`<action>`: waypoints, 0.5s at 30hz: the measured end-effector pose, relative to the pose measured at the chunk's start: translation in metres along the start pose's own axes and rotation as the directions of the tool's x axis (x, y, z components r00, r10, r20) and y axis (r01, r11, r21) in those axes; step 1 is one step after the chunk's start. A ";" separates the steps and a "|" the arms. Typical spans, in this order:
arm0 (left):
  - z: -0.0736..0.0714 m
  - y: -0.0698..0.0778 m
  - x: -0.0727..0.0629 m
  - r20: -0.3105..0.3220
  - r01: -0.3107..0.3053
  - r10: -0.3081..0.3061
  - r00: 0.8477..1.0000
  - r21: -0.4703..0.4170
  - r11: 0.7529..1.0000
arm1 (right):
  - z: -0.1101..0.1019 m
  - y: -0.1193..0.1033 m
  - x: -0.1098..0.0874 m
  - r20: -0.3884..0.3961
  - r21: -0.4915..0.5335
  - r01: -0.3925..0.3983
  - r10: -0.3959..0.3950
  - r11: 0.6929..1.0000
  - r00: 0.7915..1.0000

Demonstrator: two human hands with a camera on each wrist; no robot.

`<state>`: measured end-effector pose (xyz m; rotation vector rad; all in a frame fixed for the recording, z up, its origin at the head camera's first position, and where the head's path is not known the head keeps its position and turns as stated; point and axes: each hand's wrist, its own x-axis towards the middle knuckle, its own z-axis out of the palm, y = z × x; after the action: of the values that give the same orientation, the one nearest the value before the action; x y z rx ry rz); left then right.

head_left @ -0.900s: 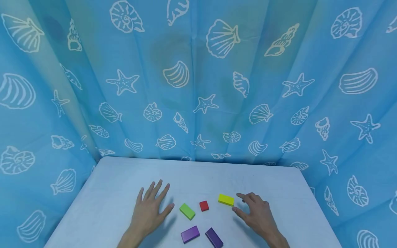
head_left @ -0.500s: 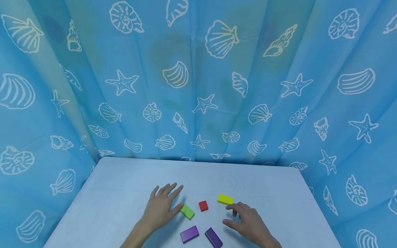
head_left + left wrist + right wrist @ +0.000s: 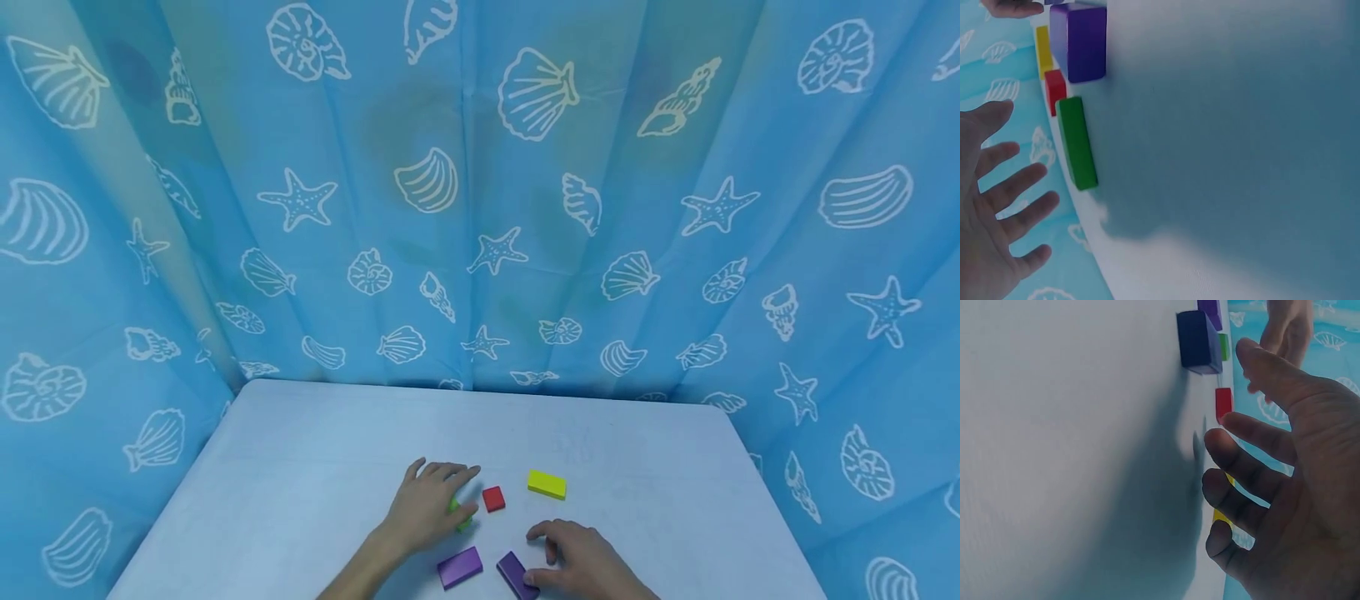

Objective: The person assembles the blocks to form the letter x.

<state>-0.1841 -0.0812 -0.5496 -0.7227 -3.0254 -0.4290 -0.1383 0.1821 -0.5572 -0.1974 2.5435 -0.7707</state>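
Hovering over the green block [image 3: 1077,144], the left hand [image 3: 427,504] has its fingers spread pretty wide, nothing in them. The right hand [image 3: 576,558] hangs by the dark purple block [image 3: 512,571], fingers loosely bent, holding zip too. Lighter purple block [image 3: 460,568] is near both on the white bench [image 3: 337,433], red block [image 3: 493,499] and yellow block [image 3: 547,485] farther back.

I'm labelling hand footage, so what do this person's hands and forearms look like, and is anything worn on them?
The left hand and right hand are both bare, without gloves. No rings, bracelets, markings or cables are visible. No sleeve shows on the left forearm; the right is mostly out of frame.
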 end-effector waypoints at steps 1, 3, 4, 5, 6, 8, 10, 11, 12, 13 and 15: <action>0.002 0.001 0.002 0.011 -0.004 0.004 1.000 0.001 1.000 | 0.002 -0.001 0.000 0.011 0.003 -0.005 0.005 1.000 1.000; 0.004 0.004 0.004 0.034 -0.009 0.009 0.999 -0.002 1.000 | 0.005 -0.002 0.000 0.031 0.005 -0.016 0.016 1.000 0.999; 0.005 0.006 0.005 0.045 -0.010 0.010 0.999 -0.005 1.000 | 0.006 -0.003 0.000 0.040 0.005 -0.021 0.021 1.000 0.999; 0.005 0.007 0.006 0.052 -0.011 0.012 0.999 -0.008 1.000 | 0.007 -0.003 0.000 0.046 0.001 -0.026 0.026 1.000 0.999; 0.006 0.008 0.007 0.059 -0.013 0.013 0.998 -0.008 1.000 | 0.008 -0.003 0.001 0.050 -0.003 -0.032 0.033 0.999 0.998; 0.007 0.009 0.009 0.070 -0.013 0.015 0.997 -0.018 1.000 | 0.008 -0.004 0.001 0.056 -0.013 -0.034 0.035 0.999 0.998; 0.009 0.010 0.011 0.076 -0.014 0.016 0.997 -0.021 1.000 | 0.009 -0.005 0.001 0.061 -0.027 -0.031 0.032 0.999 0.998; 0.010 0.010 0.013 0.076 -0.016 0.018 0.997 -0.020 1.000 | 0.008 -0.005 0.001 0.065 -0.032 -0.025 0.027 0.999 0.998; 0.010 0.010 0.014 0.078 -0.018 0.019 0.997 -0.019 1.000 | 0.008 -0.005 0.001 0.067 -0.039 -0.019 0.022 0.999 0.997; 0.012 0.010 0.015 0.079 -0.019 0.020 0.997 -0.019 1.000 | 0.008 -0.006 0.001 0.070 -0.049 -0.012 0.015 0.999 0.997; 0.014 0.010 0.016 0.076 -0.025 0.026 0.997 -0.016 1.000 | 0.008 -0.006 0.001 0.074 -0.069 0.001 0.004 0.998 0.997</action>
<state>-0.1933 -0.0614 -0.5593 -0.7960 -3.0827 -0.4338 -0.1353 0.1733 -0.5596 -0.2419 2.5019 -0.6632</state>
